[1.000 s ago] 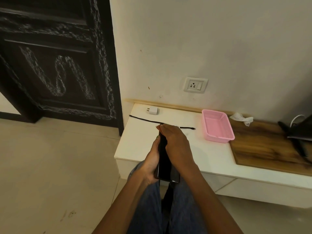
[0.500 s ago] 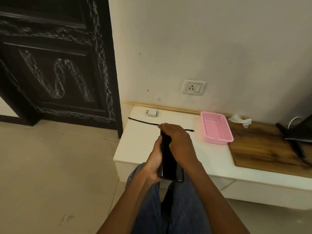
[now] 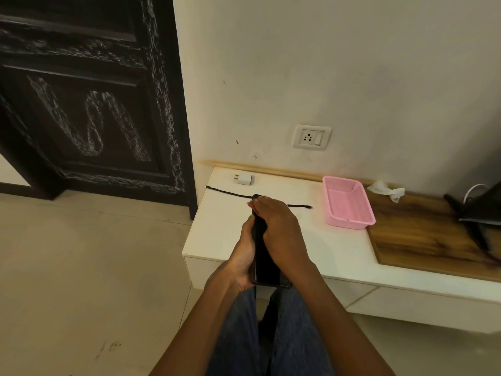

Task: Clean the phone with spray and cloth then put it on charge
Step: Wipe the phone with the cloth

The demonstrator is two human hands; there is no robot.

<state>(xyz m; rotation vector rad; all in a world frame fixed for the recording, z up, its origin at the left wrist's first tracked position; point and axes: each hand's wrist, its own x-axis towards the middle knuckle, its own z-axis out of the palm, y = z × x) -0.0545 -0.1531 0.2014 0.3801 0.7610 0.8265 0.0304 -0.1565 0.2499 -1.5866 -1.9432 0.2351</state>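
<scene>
Since the earlier frames little has shifted: both hands keep the phone (image 3: 267, 263) in the same grip above the near edge of the white counter (image 3: 222, 234), and the view has only drifted slightly.

The left hand (image 3: 242, 260) cradles the phone from below and from the left, its fingers curled around the left edge. The right hand (image 3: 279, 229) lies over the top half of the screen, fingers wrapped over the far end; whether a cloth is under that palm cannot be told, since none shows. No spray bottle is visible either.

Judged from this, the step in hand is wiping or rubbing the screen. To do it well, the left hand should stay firm as the support while the right passes along the whole length of the glass, down to the uncovered near end, with even pressure.

The phone is a slim black slab, its glossy dark screen blank, held lengthwise pointing away from the person, with the near end over the jeans.

For charging, the black cable (image 3: 230, 193) lies stretched along the counter just beyond the hands, the white adapter (image 3: 245, 179) sits apart from it near the wall, and the wall socket (image 3: 311, 137) is above.
</scene>
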